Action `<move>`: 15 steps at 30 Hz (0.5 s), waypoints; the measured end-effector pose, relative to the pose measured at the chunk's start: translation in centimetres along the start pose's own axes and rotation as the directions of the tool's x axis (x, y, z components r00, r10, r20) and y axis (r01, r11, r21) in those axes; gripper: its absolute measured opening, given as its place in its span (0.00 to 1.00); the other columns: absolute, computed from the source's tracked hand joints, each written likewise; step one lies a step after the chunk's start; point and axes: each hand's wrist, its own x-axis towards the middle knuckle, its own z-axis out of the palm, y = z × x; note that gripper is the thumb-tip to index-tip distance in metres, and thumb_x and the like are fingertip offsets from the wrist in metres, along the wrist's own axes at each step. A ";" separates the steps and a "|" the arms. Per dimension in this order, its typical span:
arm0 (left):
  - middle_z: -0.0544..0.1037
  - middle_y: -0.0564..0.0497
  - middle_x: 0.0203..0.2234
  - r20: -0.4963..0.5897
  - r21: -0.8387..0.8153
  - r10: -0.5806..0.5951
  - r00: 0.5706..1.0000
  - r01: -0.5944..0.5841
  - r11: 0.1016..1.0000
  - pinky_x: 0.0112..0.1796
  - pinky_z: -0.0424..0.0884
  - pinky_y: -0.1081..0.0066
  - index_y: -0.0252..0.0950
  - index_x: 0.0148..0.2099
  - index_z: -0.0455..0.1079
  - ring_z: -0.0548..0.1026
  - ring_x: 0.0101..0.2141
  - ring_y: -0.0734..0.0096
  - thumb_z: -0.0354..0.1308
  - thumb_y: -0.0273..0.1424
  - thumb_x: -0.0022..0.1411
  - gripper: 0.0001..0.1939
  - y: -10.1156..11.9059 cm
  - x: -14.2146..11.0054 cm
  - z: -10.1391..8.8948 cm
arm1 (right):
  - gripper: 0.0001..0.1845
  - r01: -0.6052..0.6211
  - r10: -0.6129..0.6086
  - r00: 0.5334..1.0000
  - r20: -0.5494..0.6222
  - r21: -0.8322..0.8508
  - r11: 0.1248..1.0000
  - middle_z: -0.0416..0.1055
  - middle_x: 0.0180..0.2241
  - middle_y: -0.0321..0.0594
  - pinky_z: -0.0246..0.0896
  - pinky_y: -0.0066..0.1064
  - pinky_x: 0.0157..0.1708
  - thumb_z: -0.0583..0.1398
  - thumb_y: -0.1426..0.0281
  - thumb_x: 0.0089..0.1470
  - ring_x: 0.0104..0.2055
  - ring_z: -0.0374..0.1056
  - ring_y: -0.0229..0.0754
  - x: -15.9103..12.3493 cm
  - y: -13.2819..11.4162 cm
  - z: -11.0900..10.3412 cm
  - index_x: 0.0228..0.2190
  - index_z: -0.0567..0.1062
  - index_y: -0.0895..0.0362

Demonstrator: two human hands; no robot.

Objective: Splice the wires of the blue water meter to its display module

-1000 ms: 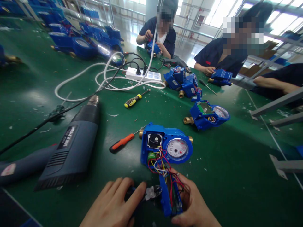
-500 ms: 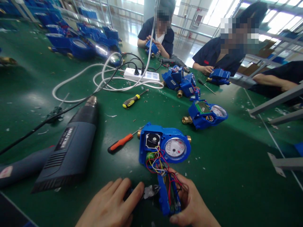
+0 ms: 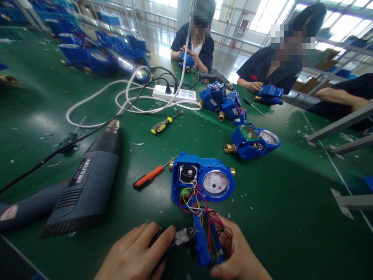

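An opened blue water meter [image 3: 204, 181] lies on the green table [image 3: 276, 217] in front of me, its dial facing up and coloured wires [image 3: 195, 202] spilling toward me. My right hand [image 3: 236, 252] is closed around the meter's detached blue cover [image 3: 207, 245], which carries a circuit board and hangs on those wires. My left hand [image 3: 136, 254] grips small dark-handled cutters [image 3: 182, 237] whose silvery jaws touch the cover's left edge.
A dark heat gun [image 3: 84, 186] lies at left, an orange screwdriver [image 3: 148, 177] beside the meter, a yellow-black screwdriver [image 3: 163, 124] farther back. More blue meters [image 3: 252, 140], a white power strip [image 3: 175, 93] with cables, and three seated people working fill the far side.
The view has shifted very slightly. Both hands stay in place, the cutters still at the cover's edge; my right hand has drawn the cover a little closer to me.
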 end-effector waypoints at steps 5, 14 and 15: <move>0.72 0.49 0.29 -0.005 -0.046 -0.011 1.000 0.011 0.999 0.24 0.72 0.73 0.39 0.50 0.58 0.73 0.25 0.70 0.45 0.24 0.55 0.19 -0.3 0.0 0.3 | 0.44 -0.010 0.010 1.000 0.026 -0.013 1.000 0.68 0.48 0.45 0.54 0.40 0.53 0.72 0.78 0.27 0.54 0.60 0.53 0.0 -0.4 0.4 0.50 0.66 0.58; 0.76 0.52 0.32 -0.089 -0.288 -0.124 0.988 0.094 0.953 0.30 0.72 0.82 0.40 0.49 0.60 0.76 0.30 0.75 0.46 0.31 0.62 0.13 -0.1 0.3 0.8 | 0.44 -0.009 0.009 1.000 0.011 -0.016 1.000 0.67 0.49 0.46 0.54 0.40 0.53 0.73 0.75 0.27 0.54 0.60 0.54 0.0 -0.3 0.3 0.49 0.66 0.57; 0.76 0.52 0.34 -0.082 -0.318 -0.171 0.982 0.137 0.938 0.32 0.72 0.82 0.40 0.50 0.59 0.76 0.32 0.75 0.47 0.32 0.62 0.13 -0.1 0.3 0.8 | 0.45 -0.012 0.012 1.000 0.003 -0.017 1.000 0.67 0.49 0.45 0.55 0.40 0.53 0.73 0.76 0.27 0.54 0.60 0.53 -0.1 -0.1 0.1 0.50 0.66 0.56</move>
